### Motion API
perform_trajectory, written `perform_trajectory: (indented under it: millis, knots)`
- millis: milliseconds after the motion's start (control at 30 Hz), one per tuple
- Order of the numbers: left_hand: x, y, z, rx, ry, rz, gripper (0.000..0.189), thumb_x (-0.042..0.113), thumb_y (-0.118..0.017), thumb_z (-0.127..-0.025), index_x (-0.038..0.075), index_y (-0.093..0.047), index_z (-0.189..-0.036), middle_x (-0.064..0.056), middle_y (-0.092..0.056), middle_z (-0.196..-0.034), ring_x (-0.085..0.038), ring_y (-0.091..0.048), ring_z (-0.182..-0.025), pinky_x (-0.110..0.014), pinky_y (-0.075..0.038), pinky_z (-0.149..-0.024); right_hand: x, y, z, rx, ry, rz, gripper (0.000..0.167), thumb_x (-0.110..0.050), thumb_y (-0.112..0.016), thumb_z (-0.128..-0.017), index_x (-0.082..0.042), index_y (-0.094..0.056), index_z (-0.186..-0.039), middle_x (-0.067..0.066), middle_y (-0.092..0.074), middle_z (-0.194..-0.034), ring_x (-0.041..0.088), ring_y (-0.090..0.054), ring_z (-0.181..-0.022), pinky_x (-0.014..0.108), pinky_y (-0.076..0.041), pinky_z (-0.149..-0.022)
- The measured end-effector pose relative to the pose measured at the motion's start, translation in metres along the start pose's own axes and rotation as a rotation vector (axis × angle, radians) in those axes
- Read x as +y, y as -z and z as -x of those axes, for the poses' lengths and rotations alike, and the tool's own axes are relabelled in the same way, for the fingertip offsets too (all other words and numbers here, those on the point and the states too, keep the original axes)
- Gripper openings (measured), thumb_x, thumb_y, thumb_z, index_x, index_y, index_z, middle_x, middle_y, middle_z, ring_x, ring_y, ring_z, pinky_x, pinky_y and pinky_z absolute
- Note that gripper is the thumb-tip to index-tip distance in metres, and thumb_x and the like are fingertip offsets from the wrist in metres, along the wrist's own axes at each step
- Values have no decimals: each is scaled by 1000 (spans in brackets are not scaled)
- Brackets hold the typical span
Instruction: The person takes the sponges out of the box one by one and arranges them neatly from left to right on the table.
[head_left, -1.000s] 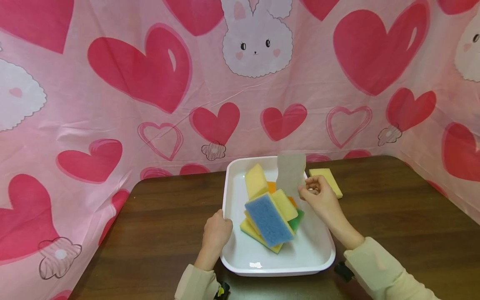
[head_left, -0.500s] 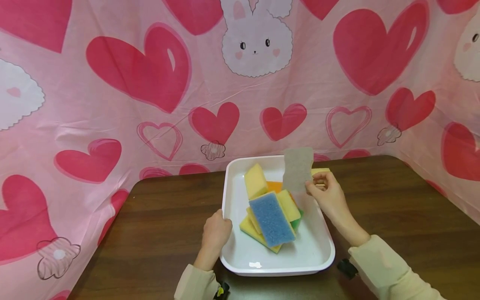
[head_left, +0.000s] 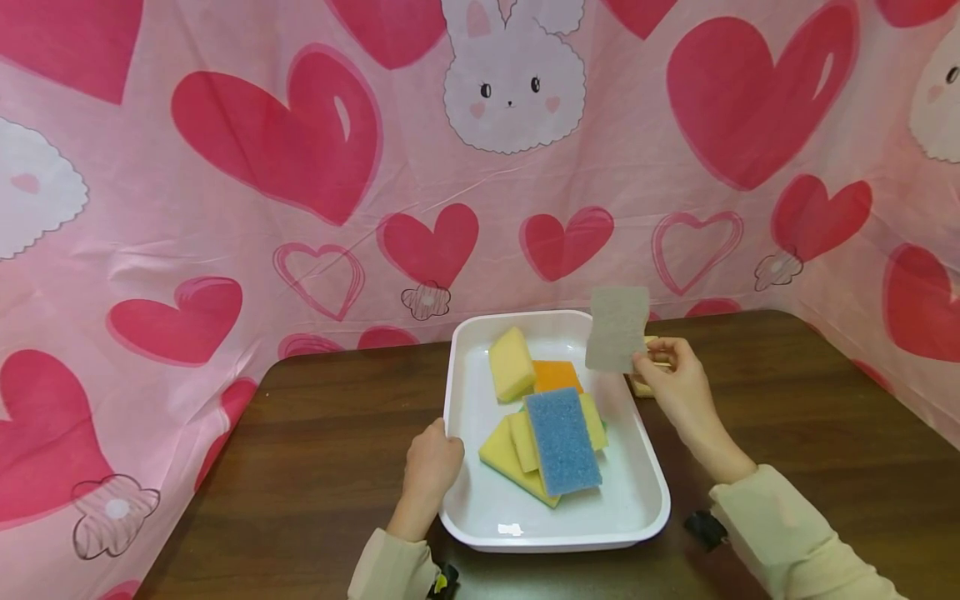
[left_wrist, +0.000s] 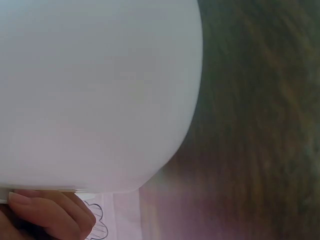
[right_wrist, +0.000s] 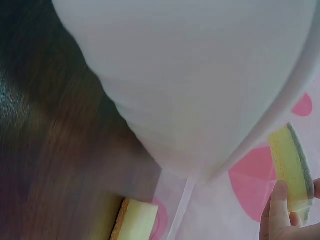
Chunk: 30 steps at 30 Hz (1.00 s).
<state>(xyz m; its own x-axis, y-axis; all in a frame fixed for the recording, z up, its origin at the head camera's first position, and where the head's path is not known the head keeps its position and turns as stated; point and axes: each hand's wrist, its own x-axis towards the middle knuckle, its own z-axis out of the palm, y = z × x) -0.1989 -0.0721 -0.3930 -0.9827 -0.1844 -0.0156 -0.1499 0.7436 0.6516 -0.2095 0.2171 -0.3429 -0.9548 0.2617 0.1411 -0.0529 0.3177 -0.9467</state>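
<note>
In the head view my right hand pinches a sponge by its lower right edge, above the far right rim of the white tray. Its grey scouring side faces the head camera; the right wrist view shows its yellow foam, with thumb and fingers on either side. My left hand grips the tray's left rim. Within the tray lies a loose heap of sponges. A blue-faced sponge tops it, overlapping several yellow ones. An orange-faced sponge and an upright yellow sponge sit farther back.
Beyond the tray's right side, partly behind my right hand, a yellow sponge with a brown side lies on the dark wooden table. A pink curtain with hearts and rabbits hangs along the table's back edge.
My right hand has carried the grey-faced sponge right and slightly up, from over the heap to the tray's rim. The blue-faced sponge has slid right and straightened. My left hand stays put.
</note>
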Motion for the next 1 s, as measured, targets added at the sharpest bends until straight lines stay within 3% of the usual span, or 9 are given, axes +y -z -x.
perform_trajectory:
  millis: [233,633,1000]
  knots:
    - [0,0,0,4,-2,-2,30,7,-47,-82,-8,-60,-104,-28,-66,-101,-38,-64,-82,-48,-52,-67,6,11,-8,30,4,10,37,-15,-52,-93,8,-41,-120,-10,-54,-88,-11,-57,-68,9,-50,-69]
    - [-2,-1,0,1,-13,1,29,7,-47,-82,-7,-60,-103,-28,-66,-100,-38,-64,-81,-48,-52,-66,25,37,-24,141,-58,81,40,-24,-51,-93,5,-48,-120,-27,-49,-73,-14,-56,-61,9,-45,-62]
    - [-2,-2,0,9,-9,7,26,8,-47,-81,-6,-61,-99,-27,-66,-97,-37,-63,-79,-48,-50,-64,37,53,-35,197,-104,71,33,-27,-53,-93,-3,-56,-115,-33,-50,-64,-16,-53,-59,10,-42,-59]
